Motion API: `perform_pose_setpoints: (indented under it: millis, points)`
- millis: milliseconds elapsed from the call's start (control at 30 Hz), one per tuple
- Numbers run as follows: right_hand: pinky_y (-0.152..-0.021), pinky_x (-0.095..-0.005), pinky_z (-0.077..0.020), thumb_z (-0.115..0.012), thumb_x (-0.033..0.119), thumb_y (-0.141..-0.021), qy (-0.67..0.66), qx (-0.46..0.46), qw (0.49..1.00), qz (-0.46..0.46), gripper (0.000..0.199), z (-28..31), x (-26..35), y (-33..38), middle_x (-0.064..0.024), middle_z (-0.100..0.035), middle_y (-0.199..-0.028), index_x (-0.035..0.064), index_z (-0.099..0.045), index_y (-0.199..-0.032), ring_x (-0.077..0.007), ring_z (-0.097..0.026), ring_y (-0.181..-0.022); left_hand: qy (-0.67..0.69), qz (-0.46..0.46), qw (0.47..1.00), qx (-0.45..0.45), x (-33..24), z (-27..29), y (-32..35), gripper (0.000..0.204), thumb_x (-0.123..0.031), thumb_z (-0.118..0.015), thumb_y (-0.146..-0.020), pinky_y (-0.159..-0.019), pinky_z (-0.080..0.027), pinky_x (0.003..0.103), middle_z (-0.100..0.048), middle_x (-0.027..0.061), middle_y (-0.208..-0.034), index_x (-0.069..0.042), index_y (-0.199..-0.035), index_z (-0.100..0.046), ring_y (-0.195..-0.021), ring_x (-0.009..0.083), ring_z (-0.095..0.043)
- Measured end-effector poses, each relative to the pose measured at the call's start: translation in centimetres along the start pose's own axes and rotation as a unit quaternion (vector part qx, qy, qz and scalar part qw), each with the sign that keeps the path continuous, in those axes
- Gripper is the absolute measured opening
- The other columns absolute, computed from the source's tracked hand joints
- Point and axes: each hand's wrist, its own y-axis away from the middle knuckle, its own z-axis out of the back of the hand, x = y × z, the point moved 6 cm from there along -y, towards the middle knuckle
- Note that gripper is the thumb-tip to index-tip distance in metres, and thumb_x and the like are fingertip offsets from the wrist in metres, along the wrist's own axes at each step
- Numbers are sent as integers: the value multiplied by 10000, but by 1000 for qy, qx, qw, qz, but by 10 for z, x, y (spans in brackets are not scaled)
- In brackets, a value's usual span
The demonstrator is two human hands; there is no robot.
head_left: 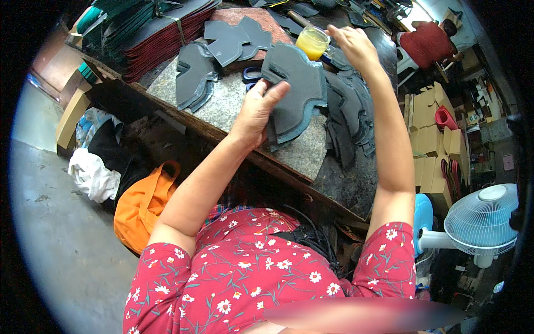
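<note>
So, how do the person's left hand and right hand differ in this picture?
The left hand grips a dark grey cut piece above the stone slab; the right hand reaches further away, beside the jar of yellow liquid. The left shows its back with fingers spread; the right's grasp cannot be seen. Both are bare.

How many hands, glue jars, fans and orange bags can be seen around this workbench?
Hands of the person at the bench: 2, left hand on a dark grey cut piece, right hand by the jar
Yellow glue jar: 1
White fan: 1
Orange bag: 1
Total: 5
</note>
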Motion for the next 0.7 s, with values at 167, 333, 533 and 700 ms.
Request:
perform_pose_setpoints:
  millis: [167,333,533,700]
  points:
    - [-1055,-537,-362,-275,646,-968,152,127,978,-67,655,-68,4,-42,-122,-611,-1264,191,-623,-1284,-312,-491,-1261,24,35,999,-24,5,1,-2,344,-106,-640,-888,-789,-553,288,-641,94,-1069,4,-1194,-528,-890,149,-643]
    - [-1030,-565,-316,-282,731,-910,-18,48,994,-92,734,-27,0,-35,-66,-646,-1223,171,-758,-909,-323,-594,-1126,68,46,996,-31,3,4,-3,309,-74,-583,-865,-760,-556,294,-635,99,-1034,2,-1161,-535,-855,166,-644]
    - [-934,-390,-431,-261,607,-981,-11,117,993,-26,685,-1,23,35,-86,-656,-1148,127,-750,-988,-305,-602,-1057,62,45,997,-8,5,-1,-4,363,-65,-589,-867,-782,-554,294,-637,96,-1080,7,-1217,-523,-891,155,-642]
    - [-741,-339,-486,-557,388,-950,-341,-24,939,-43,335,20,62,102,-84,-676,-839,136,-669,-1140,-205,-631,-794,22,40,998,42,9,-7,-1,423,-69,-651,-843,-823,-547,299,-636,95,-1107,7,-1240,-524,-928,147,-639]
